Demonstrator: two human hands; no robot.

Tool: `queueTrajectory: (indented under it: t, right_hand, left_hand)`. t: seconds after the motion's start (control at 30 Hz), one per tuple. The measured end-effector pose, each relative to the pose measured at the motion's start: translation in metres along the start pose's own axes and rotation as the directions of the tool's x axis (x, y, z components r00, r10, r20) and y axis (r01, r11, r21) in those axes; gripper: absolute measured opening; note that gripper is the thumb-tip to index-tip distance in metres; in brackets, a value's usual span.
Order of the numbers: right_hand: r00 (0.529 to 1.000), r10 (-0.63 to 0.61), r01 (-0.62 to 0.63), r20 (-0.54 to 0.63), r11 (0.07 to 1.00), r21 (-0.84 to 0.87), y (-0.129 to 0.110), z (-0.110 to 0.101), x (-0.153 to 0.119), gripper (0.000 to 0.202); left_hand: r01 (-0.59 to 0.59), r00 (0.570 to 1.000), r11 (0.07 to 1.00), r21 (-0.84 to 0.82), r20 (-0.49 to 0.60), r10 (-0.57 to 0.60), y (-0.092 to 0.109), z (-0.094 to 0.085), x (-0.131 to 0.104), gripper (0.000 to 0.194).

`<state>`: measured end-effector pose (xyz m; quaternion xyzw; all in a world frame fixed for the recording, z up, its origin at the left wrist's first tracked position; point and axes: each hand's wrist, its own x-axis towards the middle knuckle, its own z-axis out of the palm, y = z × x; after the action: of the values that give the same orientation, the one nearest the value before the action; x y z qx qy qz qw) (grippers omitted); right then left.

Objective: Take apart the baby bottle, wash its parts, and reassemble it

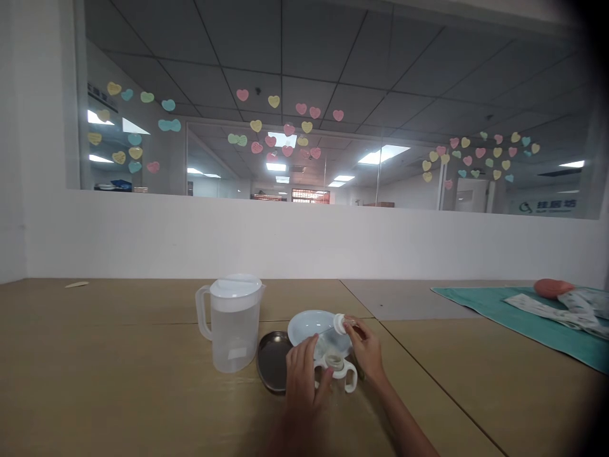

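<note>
Hands (304,374) grip clear handled bottle (335,365) beside translucent plastic pitcher (231,324).

The left hand (301,374) covered part of the handled bottle (337,369) and the metal dish (273,368). Both forearms were cut off at 6 o'clock. The small white piece (339,324) pinched by the right hand (366,352) was too blurred to identify.

Both forearms are bare, with no sleeve reaching into view. The left hand (301,374) and the right hand (367,350) wear no gloves. No ring, watch or band shows on either wrist.
</note>
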<state>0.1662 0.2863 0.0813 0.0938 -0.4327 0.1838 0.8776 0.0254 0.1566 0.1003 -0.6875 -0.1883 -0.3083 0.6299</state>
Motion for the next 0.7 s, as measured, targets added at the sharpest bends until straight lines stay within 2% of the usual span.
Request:
queueTrajectory:
  t: [0.07,0.13,0.27,0.37,0.47,0.53,0.7]
  right_hand:
    - [0.991,-0.118,0.11,-0.061,0.986,-0.122,-0.008,0.002,-0.004,0.029]
    - [0.956,-0.282,0.256,-0.076,0.935,-0.244,-0.016,0.005,-0.008,0.019]
    - [0.828,-0.561,0.53,-0.004,0.783,-0.326,-0.034,0.012,-0.015,0.004]
    - [0.722,-0.687,0.672,0.08,0.669,-0.319,-0.049,0.018,-0.023,0.013]
    - [0.64,-0.75,0.762,0.168,0.59,-0.266,-0.059,0.024,-0.032,0.021]
    - [0.636,-0.751,0.768,0.177,0.597,-0.232,-0.063,0.027,-0.037,0.022]
    - [0.774,-0.625,0.631,0.101,0.752,-0.188,-0.067,0.029,-0.041,0.01]
  left_hand:
    - [-0.009,0.995,0.999,0.051,-0.1,0.014,-0.002,0.001,0.0,0.05]
    - [-0.02,0.987,0.996,0.086,-0.155,0.033,-0.002,0.002,0.0,0.048]
    - [-0.074,0.976,0.986,0.152,-0.19,0.103,0.0,0.001,0.003,0.05]
    - [-0.121,0.967,0.972,0.204,-0.198,0.161,0.001,0.0,0.005,0.049]
    - [-0.142,0.957,0.963,0.23,-0.215,0.193,-0.001,-0.001,0.007,0.045]
    - [-0.131,0.952,0.966,0.222,-0.244,0.185,-0.002,-0.002,0.007,0.041]
    - [-0.142,0.947,0.979,0.144,-0.267,0.176,0.001,-0.001,0.011,0.036]
